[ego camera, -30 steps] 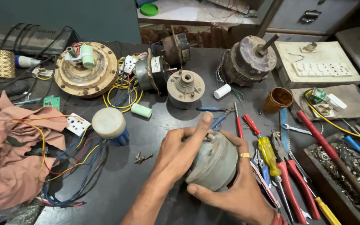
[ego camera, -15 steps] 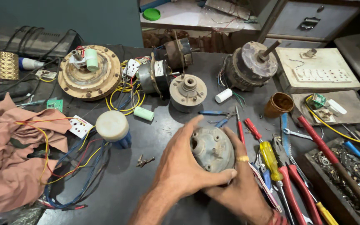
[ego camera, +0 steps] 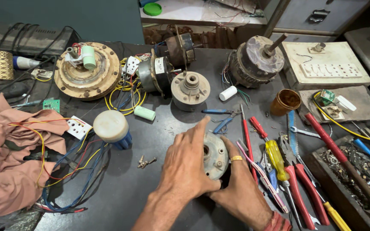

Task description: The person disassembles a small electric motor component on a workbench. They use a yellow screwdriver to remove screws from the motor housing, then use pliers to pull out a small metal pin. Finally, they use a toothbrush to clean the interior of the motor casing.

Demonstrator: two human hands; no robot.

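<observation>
Cloth: a crumpled pink rag [ego camera: 9, 162] lies at the near left, with yellow and blue wires [ego camera: 71, 169] trailing across it.
Rotor disc: a round brass-coloured plate [ego camera: 86, 70] sits far left.
Cap: a white round cap [ego camera: 110, 125] rests on the dark table [ego camera: 150, 201], left of the hands.
Screws: a few small ones [ego camera: 145, 161] lie just left of the left hand.
Left hand: the left hand [ego camera: 189, 164] lies over the grey motor housing [ego camera: 215, 155], fingers together, clamped on its left side.
Motor housing: near centre of the table, upright on its edge between both hands.
Right hand: the right hand [ego camera: 238, 188] grips the housing's right and near side, thumb up along its rim, a ring showing.
Tools: red and yellow screwdrivers [ego camera: 275, 156] and pliers [ego camera: 302, 188] lie just right of the hands.
Motor: a large grey one [ego camera: 253, 62] stands far right.
</observation>
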